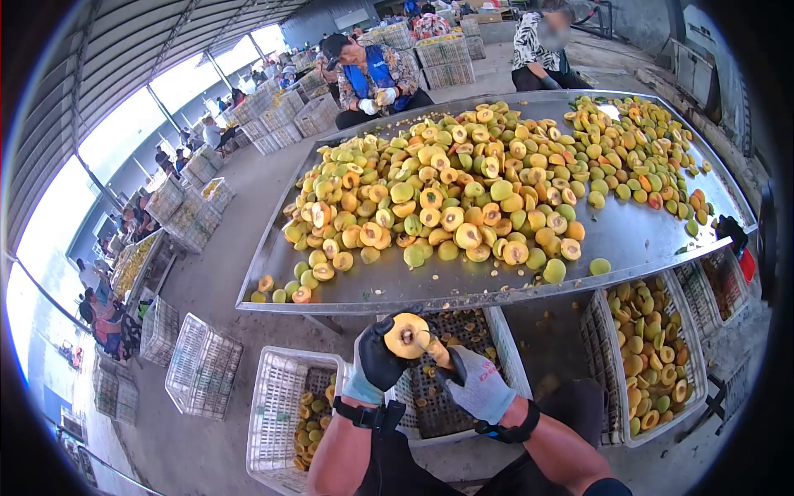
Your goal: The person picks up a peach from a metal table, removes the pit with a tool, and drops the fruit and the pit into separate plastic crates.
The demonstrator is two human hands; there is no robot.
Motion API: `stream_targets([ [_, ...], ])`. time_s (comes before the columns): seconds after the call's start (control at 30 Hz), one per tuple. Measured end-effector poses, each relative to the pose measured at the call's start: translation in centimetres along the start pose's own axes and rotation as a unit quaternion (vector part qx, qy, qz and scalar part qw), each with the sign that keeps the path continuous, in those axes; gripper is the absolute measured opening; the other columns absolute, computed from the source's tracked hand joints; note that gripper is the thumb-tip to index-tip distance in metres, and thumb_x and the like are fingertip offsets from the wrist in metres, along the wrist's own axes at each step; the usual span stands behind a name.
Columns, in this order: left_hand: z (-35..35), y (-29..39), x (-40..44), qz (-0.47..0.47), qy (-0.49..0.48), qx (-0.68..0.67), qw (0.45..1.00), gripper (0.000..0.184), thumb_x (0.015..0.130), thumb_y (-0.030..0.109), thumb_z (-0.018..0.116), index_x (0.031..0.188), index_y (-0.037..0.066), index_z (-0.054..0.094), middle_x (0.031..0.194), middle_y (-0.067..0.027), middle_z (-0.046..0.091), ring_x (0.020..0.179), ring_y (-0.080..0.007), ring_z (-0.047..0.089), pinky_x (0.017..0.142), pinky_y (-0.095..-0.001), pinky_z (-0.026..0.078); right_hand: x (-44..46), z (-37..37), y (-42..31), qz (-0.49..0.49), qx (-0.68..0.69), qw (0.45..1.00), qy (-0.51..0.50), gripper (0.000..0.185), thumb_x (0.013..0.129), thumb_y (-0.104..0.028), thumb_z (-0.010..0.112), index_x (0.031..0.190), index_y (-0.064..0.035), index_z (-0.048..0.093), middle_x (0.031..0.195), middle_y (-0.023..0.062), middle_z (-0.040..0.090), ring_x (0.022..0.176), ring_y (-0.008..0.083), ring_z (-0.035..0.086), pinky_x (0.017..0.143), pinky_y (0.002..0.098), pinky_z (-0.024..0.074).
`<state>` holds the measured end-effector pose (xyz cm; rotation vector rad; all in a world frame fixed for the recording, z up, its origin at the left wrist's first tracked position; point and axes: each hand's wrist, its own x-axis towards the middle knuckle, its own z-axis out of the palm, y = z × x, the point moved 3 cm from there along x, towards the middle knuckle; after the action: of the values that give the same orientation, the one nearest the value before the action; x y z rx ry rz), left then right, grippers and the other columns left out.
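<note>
My left hand (pixel 374 357), in a grey glove with black fingers, holds a halved yellow fruit (pixel 407 335) with its brown-centred cut face showing. My right hand (pixel 480 382), gloved the same way, is closed around the wooden-looking handle of a small tool (pixel 438 354), whose tip reaches the fruit's cut face. Both hands are over a white crate (pixel 514 364) with a dark bottom and a few fruit scraps, just below the near edge of the metal table (pixel 397 289). A large pile of fruit halves (pixel 447 190) lies on the table.
Crates of fruit stand at left (pixel 269 397) and right (pixel 608 405) of my knees. An empty-looking crate (pixel 203 364) is further left. Across the table sit a person in a blue vest (pixel 368 78) and a person in a patterned top (pixel 538 45). Stacked crates (pixel 269 116) stand behind.
</note>
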<state>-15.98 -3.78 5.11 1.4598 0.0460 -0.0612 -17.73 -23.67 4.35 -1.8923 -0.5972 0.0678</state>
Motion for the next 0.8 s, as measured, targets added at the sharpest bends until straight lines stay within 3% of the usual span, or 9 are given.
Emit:
stream_targets([
  [0.07, 1.8, 1.7, -1.2, 0.208, 0.002, 0.383, 0.9, 0.053, 0.072, 0.004, 0.079, 0.121, -0.001, 0.058, 0.108, -0.009, 0.068, 0.096, -0.0195, 0.066, 0.088, -0.031, 0.052, 0.1, 0.5, -0.2, 0.027, 0.022, 0.999, -0.016, 0.027, 0.081, -0.016, 0.062, 0.101, -0.001, 0.055, 0.087, 0.0227, 0.061, 0.085, 0.0424, 0.06, 0.072, 0.0457, 0.0486],
  [0.3, 1.3, -3.5, -0.4, 0.116, 0.041, 0.006, 0.992, 0.032, 0.08, -0.001, 0.068, 0.111, -0.002, 0.062, 0.102, -0.0068, 0.068, 0.089, -0.0162, 0.064, 0.084, -0.0266, 0.05, 0.1, 2.1, 0.9, 0.03, -0.009, 1.0, 0.003, 0.028, 0.08, -0.015, 0.062, 0.1, 0.0011, 0.052, 0.086, 0.0245, 0.06, 0.083, 0.0434, 0.06, 0.07, 0.0473, 0.0484],
  [0.37, 2.0, -1.9, 0.1, 0.242, 0.034, 0.409, 0.879, 0.023, 0.081, -0.001, 0.066, 0.103, -0.003, 0.064, 0.097, -0.0055, 0.067, 0.085, -0.016, 0.063, 0.081, -0.026, 0.049, 0.1, 2.5, 1.1, 0.03, -0.011, 0.999, 0.009, 0.028, 0.08, -0.015, 0.062, 0.1, 0.0009, 0.051, 0.085, 0.0245, 0.06, 0.082, 0.0438, 0.06, 0.07, 0.0475, 0.0483],
  [0.43, 1.6, -4.3, 1.0, 0.102, 0.065, 0.028, 0.992, 0.017, 0.081, -0.002, 0.065, 0.098, -0.002, 0.066, 0.094, -0.0055, 0.067, 0.083, -0.0181, 0.063, 0.079, -0.0289, 0.05, 0.3, 2.9, 1.4, 0.03, -0.013, 0.999, 0.016, 0.028, 0.08, -0.014, 0.062, 0.1, 0.0006, 0.05, 0.085, 0.0246, 0.059, 0.082, 0.0441, 0.059, 0.069, 0.0477, 0.0482],
  [0.5, 2.0, -3.3, 0.8, 0.154, 0.057, 0.242, 0.956, 0.018, 0.087, 0.009, 0.059, 0.1, -0.002, 0.064, 0.094, -0.0083, 0.067, 0.083, -0.0211, 0.064, 0.082, -0.0322, 0.051, 0.4, 3.2, 1.7, 0.047, 0.007, 0.999, 0.02, 0.028, 0.079, -0.013, 0.062, 0.099, 0.0005, 0.048, 0.083, 0.0252, 0.059, 0.082, 0.0449, 0.059, 0.068, 0.0486, 0.0477],
  [0.57, 2.0, -5.2, 1.3, -0.032, 0.003, -0.38, 0.924, 0.03, 0.092, 0.021, 0.048, 0.104, -0.002, 0.063, 0.094, -0.0118, 0.067, 0.085, -0.0225, 0.065, 0.083, -0.0342, 0.052, 0.4, 4.1, 2.6, 0.054, 0.006, 0.998, 0.019, 0.027, 0.08, -0.013, 0.062, 0.099, 0.0006, 0.047, 0.082, 0.0254, 0.059, 0.081, 0.0453, 0.059, 0.068, 0.0488, 0.0475],
  [0.6, 1.9, -5.7, 1.4, -0.032, 0.003, -0.381, 0.924, 0.03, 0.092, 0.021, 0.048, 0.104, -0.002, 0.063, 0.094, -0.0118, 0.067, 0.085, -0.0225, 0.065, 0.083, -0.0342, 0.052, 0.4, 4.3, 2.8, 0.058, 0.005, 0.998, 0.02, 0.026, 0.081, -0.013, 0.061, 0.098, 0.0006, 0.047, 0.081, 0.0257, 0.058, 0.081, 0.0457, 0.059, 0.067, 0.049, 0.0472],
  [0.67, 1.6, -5.7, 1.4, 0.083, 0.042, 0.03, 0.995, 0.04, 0.095, 0.029, 0.04, 0.109, -0.003, 0.06, 0.096, -0.014, 0.066, 0.088, -0.0236, 0.065, 0.084, -0.0356, 0.053, 0.5, 4.4, 2.8, 0.068, 0.009, 0.998, 0.012, 0.025, 0.081, -0.013, 0.061, 0.097, 0.0008, 0.047, 0.081, 0.0259, 0.058, 0.081, 0.0458, 0.059, 0.067, 0.0486, 0.0471],
  [0.8, 2.0, -5.3, 1.1, 0.094, 0.033, 0.079, 0.992, 0.039, 0.095, 0.028, 0.042, 0.11, -0.004, 0.059, 0.098, -0.0144, 0.066, 0.089, -0.0245, 0.064, 0.084, -0.0363, 0.053, 0.2, 4.1, 2.4, 0.075, 0.016, 0.997, -0.008, 0.025, 0.082, -0.012, 0.061, 0.098, 0.0015, 0.048, 0.082, 0.0259, 0.06, 0.081, 0.0458, 0.06, 0.066, 0.0472, 0.0472],
])
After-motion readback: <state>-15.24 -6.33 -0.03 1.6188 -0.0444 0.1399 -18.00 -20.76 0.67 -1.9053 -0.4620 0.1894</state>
